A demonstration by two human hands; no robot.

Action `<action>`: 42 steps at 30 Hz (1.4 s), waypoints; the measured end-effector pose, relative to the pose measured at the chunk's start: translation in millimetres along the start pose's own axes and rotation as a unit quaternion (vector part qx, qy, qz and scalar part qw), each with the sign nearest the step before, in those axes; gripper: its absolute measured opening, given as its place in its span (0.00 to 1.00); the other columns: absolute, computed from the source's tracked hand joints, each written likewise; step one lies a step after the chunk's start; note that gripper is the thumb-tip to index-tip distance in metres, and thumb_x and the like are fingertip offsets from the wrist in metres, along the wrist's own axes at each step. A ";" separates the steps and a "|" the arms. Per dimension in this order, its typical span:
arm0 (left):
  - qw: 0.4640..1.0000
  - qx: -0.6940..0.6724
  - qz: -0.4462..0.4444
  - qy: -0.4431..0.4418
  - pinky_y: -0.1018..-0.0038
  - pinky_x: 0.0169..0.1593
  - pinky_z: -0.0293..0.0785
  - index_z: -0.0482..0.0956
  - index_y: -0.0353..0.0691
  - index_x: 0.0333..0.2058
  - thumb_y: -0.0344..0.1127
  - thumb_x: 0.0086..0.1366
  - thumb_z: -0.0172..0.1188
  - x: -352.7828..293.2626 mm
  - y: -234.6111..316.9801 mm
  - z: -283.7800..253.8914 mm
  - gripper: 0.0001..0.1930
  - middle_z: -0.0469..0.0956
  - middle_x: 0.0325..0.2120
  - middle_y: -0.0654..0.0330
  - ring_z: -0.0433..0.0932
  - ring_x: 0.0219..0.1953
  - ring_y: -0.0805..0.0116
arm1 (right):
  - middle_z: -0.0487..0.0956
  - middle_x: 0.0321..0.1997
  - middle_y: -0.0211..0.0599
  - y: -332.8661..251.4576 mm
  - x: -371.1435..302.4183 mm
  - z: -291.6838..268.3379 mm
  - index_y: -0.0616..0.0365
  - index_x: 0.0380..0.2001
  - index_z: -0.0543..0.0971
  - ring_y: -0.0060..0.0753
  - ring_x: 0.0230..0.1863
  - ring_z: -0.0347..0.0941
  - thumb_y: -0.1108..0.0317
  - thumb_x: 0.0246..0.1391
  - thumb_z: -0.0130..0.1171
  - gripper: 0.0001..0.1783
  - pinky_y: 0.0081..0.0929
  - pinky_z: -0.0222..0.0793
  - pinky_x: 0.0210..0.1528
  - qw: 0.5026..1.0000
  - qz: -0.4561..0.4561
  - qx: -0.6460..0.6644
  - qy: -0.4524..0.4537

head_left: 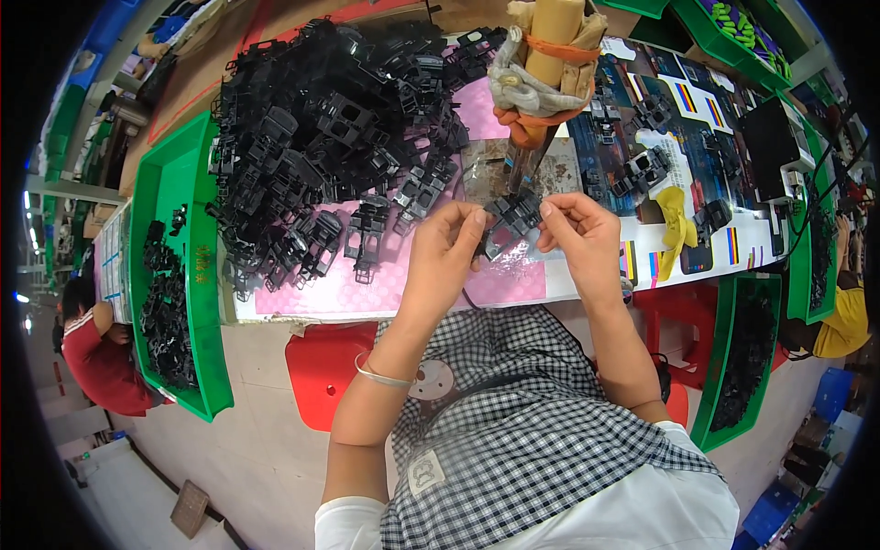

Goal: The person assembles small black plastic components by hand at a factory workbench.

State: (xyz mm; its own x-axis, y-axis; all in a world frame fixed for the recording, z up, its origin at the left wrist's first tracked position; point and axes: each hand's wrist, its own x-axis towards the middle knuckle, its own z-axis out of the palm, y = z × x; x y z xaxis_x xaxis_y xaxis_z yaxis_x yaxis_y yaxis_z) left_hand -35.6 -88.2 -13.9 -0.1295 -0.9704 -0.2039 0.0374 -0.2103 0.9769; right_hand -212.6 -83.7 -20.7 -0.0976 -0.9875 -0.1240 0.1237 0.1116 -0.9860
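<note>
A small black plastic frame part [516, 214] is held between my two hands at the table's front edge. My left hand [451, 243] is closed, thumb and forefinger pinching its left side. With the fingertips of my right hand [585, 236], also closed, I grip its right side. Right above the part stands an upright tool [541, 64] wrapped in cloth and orange bands, its narrow metal tip [525, 170] reaching down to the part's far edge. Behind the part lies a worn metal plate [481, 165]. Whether tip and part touch, I cannot tell.
A big heap of black plastic parts [339, 128] covers the table's left. More parts [642, 170] and a yellow cloth strip [675, 234] lie to the right. Green trays [215, 321] flank the table. A red stool [312, 376] stands below; people sit at both sides.
</note>
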 end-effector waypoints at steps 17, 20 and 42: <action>1.000 -0.016 0.018 -0.005 0.85 0.23 0.63 0.73 0.33 0.35 0.36 0.67 0.50 -13.1 -0.1 -0.8 0.10 0.71 0.23 0.68 0.66 0.22 0.85 | 0.77 0.25 0.29 0.9 -5.4 0.9 0.65 0.33 0.76 0.17 0.23 0.73 0.73 0.54 0.57 0.06 0.15 0.68 0.26 1.000 -0.018 0.009 -0.002; 1.000 -0.002 0.022 -0.004 0.85 0.30 0.64 0.74 0.33 0.35 0.35 0.67 0.50 -25.0 -6.4 1.0 0.09 0.73 0.26 0.68 0.67 0.26 0.83 | 0.77 0.24 0.29 -0.8 -15.2 -4.3 0.65 0.33 0.77 0.16 0.23 0.72 0.73 0.54 0.57 0.06 0.15 0.67 0.25 1.000 -0.013 0.010 -0.021; 0.999 -0.002 -0.035 -0.023 0.83 0.36 0.62 0.74 0.33 0.33 0.30 0.64 0.52 -87.1 -26.2 9.5 0.06 0.73 0.27 0.67 0.66 0.30 0.81 | 0.77 0.26 0.28 8.6 -55.6 -18.7 0.63 0.35 0.77 0.15 0.25 0.72 0.69 0.55 0.57 0.08 0.14 0.69 0.27 0.995 -0.033 -0.018 -0.088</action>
State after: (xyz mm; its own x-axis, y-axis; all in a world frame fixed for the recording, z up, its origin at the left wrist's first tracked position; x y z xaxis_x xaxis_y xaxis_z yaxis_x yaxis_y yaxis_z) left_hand -34.6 3.0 -21.1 -0.1767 -0.9468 -0.2689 0.0296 -0.2782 0.9601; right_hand -224.6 -25.7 -24.3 0.0701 -0.9967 -0.0412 0.0865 0.0472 -0.9951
